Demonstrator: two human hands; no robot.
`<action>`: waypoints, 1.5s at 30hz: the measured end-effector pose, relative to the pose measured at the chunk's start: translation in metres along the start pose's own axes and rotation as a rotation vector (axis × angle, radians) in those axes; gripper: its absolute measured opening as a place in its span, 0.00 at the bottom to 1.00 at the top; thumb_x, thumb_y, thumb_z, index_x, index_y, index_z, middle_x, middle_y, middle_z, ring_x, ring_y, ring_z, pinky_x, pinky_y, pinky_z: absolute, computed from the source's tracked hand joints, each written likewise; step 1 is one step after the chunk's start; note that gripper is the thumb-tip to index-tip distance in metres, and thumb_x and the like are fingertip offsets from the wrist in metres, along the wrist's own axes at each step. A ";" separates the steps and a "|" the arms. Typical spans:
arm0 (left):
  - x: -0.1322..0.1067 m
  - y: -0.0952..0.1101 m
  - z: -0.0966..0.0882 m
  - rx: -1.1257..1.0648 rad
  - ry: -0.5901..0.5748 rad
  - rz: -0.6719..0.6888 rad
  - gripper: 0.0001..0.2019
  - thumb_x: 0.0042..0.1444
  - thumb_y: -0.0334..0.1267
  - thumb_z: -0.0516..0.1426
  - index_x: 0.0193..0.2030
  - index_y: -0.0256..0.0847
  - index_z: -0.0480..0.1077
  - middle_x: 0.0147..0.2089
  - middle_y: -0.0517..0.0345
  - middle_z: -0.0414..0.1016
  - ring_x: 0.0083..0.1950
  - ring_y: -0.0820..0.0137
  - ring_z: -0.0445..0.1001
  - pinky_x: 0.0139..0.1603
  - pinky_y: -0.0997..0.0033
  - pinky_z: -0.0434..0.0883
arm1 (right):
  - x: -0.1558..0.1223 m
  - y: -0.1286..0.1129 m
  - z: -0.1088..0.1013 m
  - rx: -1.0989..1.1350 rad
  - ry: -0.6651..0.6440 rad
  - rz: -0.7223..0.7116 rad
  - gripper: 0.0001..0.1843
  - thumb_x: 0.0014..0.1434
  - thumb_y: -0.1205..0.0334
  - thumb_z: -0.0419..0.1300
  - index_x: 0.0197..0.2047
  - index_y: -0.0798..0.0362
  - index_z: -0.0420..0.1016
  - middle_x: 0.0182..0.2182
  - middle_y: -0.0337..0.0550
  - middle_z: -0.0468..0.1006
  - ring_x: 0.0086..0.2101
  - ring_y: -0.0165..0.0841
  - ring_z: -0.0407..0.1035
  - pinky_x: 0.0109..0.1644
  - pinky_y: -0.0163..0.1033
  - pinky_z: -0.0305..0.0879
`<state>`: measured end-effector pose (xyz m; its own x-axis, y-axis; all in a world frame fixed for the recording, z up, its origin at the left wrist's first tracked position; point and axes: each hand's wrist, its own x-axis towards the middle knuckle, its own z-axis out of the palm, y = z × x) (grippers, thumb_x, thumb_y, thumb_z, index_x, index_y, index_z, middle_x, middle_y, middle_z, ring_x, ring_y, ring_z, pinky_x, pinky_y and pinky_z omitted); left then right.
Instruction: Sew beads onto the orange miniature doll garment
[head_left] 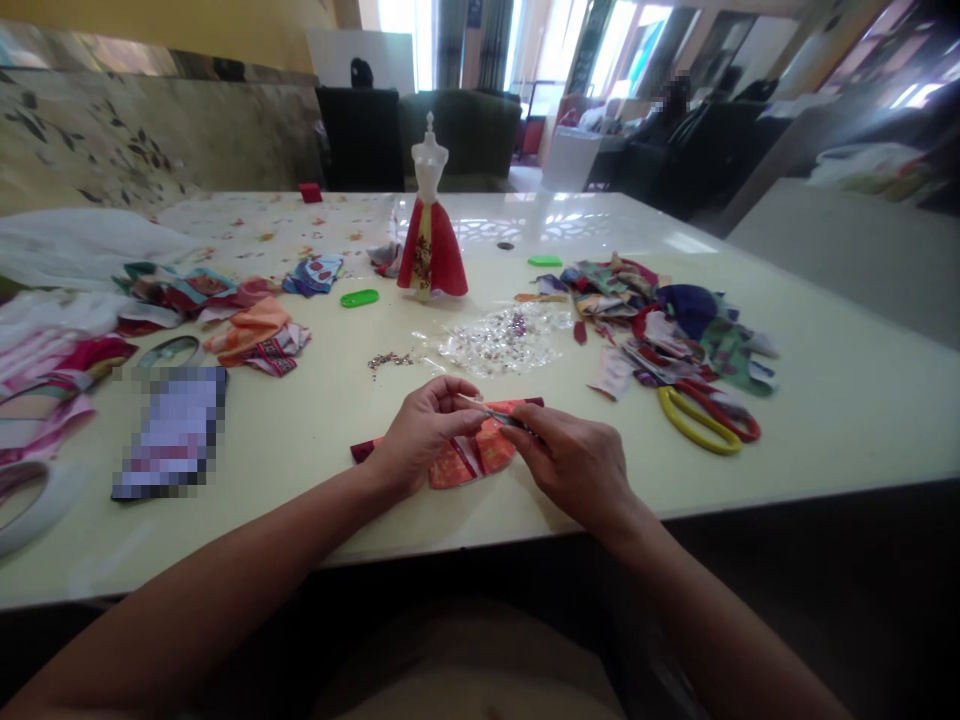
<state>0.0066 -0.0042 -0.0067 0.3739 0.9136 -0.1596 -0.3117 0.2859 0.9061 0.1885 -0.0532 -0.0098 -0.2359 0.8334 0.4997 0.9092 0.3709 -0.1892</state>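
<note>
Lower centre of the frame: the left hand [424, 432] and right hand [576, 468] meet, fingertips pinched together on a slim metal implement [501, 417], held just above a folded orange-red brocade cloth [472, 456], which lies supported on the pale table [300, 480].

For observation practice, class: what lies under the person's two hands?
A patterned orange-and-red fabric piece lies under the left hand and right hand on the glossy cream table; the part they cover cannot be seen.
</note>
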 end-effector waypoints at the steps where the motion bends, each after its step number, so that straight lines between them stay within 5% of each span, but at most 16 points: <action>1: 0.000 0.000 0.000 0.001 0.004 0.003 0.15 0.46 0.28 0.66 0.39 0.36 0.68 0.30 0.60 0.75 0.32 0.77 0.73 0.37 0.76 0.69 | 0.000 0.000 0.000 0.016 -0.003 0.000 0.14 0.66 0.52 0.53 0.43 0.49 0.76 0.32 0.37 0.81 0.30 0.28 0.73 0.29 0.34 0.51; 21: 0.000 0.001 0.002 -0.079 0.047 -0.086 0.14 0.45 0.28 0.66 0.38 0.36 0.67 0.30 0.63 0.72 0.26 0.79 0.71 0.32 0.77 0.68 | 0.002 0.004 -0.005 -0.055 0.006 -0.111 0.14 0.65 0.54 0.54 0.51 0.44 0.74 0.37 0.35 0.81 0.32 0.29 0.74 0.31 0.34 0.54; 45: -0.001 0.002 0.002 -0.049 -0.026 -0.047 0.11 0.47 0.28 0.65 0.36 0.36 0.67 0.31 0.63 0.70 0.27 0.80 0.70 0.31 0.78 0.66 | -0.001 0.004 0.000 0.078 0.023 -0.044 0.13 0.65 0.52 0.55 0.44 0.49 0.77 0.31 0.37 0.81 0.30 0.29 0.75 0.31 0.32 0.57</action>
<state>0.0070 -0.0055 -0.0043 0.4113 0.8912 -0.1912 -0.3355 0.3430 0.8774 0.1928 -0.0521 -0.0106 -0.2663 0.8066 0.5278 0.8687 0.4381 -0.2312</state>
